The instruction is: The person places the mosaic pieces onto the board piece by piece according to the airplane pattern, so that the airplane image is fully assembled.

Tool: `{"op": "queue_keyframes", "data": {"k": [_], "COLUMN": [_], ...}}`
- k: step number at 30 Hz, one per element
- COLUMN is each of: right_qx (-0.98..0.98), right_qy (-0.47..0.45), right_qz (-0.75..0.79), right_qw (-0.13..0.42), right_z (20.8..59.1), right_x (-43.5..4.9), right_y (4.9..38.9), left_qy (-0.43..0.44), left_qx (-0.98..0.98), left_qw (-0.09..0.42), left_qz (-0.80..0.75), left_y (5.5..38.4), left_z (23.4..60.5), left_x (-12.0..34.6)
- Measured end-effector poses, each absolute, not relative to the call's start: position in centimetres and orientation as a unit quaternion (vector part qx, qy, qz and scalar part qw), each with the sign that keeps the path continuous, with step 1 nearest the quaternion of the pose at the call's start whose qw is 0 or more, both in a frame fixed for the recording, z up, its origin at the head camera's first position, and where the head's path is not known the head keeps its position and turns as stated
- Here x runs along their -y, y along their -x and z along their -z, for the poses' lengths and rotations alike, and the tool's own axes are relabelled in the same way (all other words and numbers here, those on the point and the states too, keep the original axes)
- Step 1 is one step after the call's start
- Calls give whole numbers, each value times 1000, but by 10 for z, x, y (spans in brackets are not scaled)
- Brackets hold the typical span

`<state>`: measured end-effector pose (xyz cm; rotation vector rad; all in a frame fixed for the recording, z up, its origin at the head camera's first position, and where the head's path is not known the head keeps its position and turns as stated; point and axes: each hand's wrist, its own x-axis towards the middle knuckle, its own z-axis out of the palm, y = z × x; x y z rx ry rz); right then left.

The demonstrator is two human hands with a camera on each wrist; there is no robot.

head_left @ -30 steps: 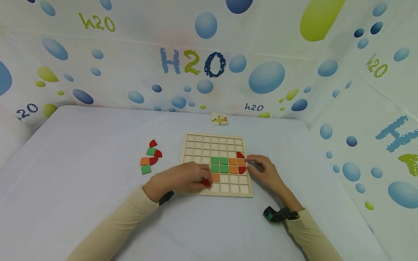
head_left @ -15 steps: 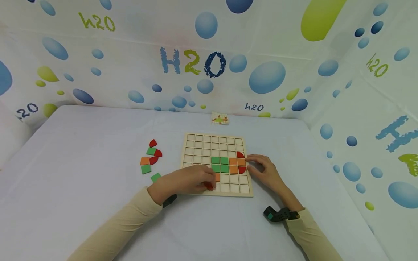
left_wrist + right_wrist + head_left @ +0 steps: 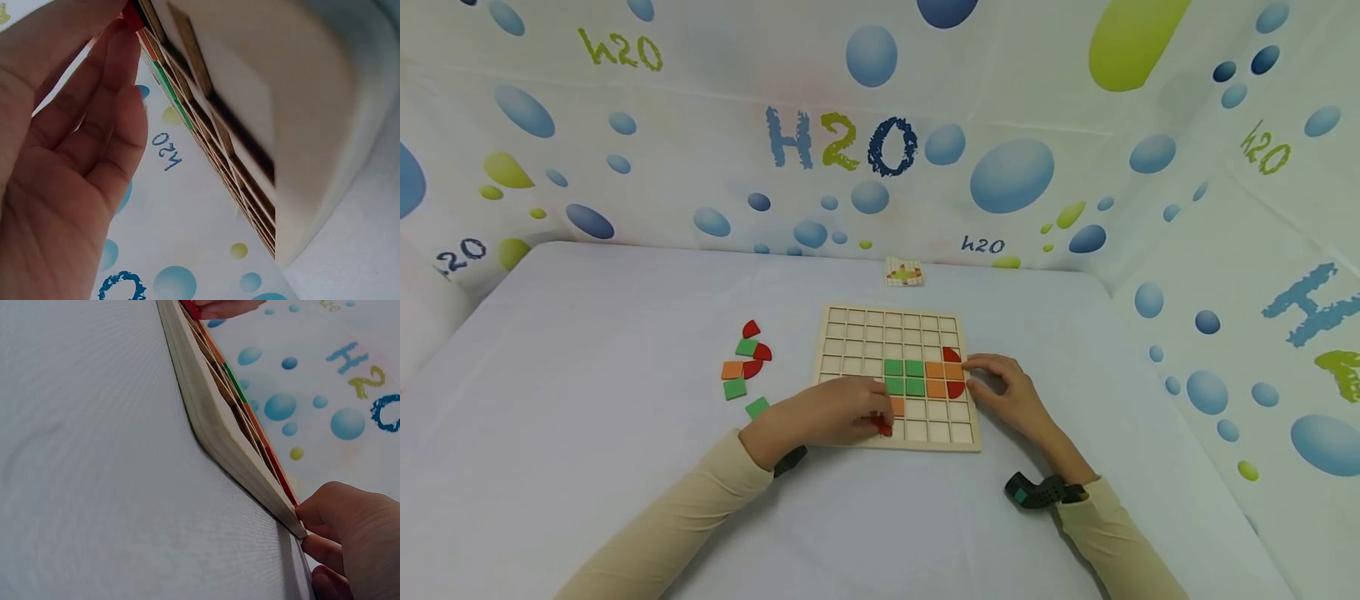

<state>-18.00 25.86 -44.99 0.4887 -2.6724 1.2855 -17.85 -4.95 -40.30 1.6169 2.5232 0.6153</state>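
Note:
In the head view my left hand (image 3: 831, 410) reaches over the front left part of a wooden grid board (image 3: 927, 450). Its fingertips pinch a red quarter-circle tile (image 3: 884, 427) just in front of an orange square tile (image 3: 898, 407). The left wrist view shows that red tile (image 3: 132, 15) at the fingertips, partly hidden by them. Green squares (image 3: 914, 387), more orange squares (image 3: 934, 388) and two red quarter-circles (image 3: 956, 389) lie in the grid. My right hand (image 3: 1013, 398) rests its thumb and fingers against the board's right edge, as the right wrist view also shows.
Left of the board lie loose tiles: red quarter-circles (image 3: 762, 352), green squares (image 3: 735, 388) and an orange square (image 3: 732, 369). Behind the board lies a small pattern card (image 3: 904, 272). A patterned sheet (image 3: 700, 133) hangs at the back of the white table.
My left hand has shifted slightly right with the red tile, baring a green square near its wrist; over the last half second it barely moves. The right hand stays at the board's edge.

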Motion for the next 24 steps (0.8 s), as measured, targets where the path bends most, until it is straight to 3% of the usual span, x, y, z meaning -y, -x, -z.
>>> {"op": "queue_keyframes", "data": {"k": [10,16,24], "right_qx": [891,889,890], "right_qy": [-162,-160,-158], "right_qz": [-419,-424,-422], "right_qw": [63,64,66], "right_z": [421,448,450], "right_x": [-242,-258,-259], "right_y": [164,180,180], "left_qy": [-543,-546,-547], "left_qx": [-810,-813,-815], "left_qw": [43,29,14], "left_qz": [-219,-202,-190], "left_y": [180,178,174], "left_z": [404,406,406], "left_x": [47,43,37]}}
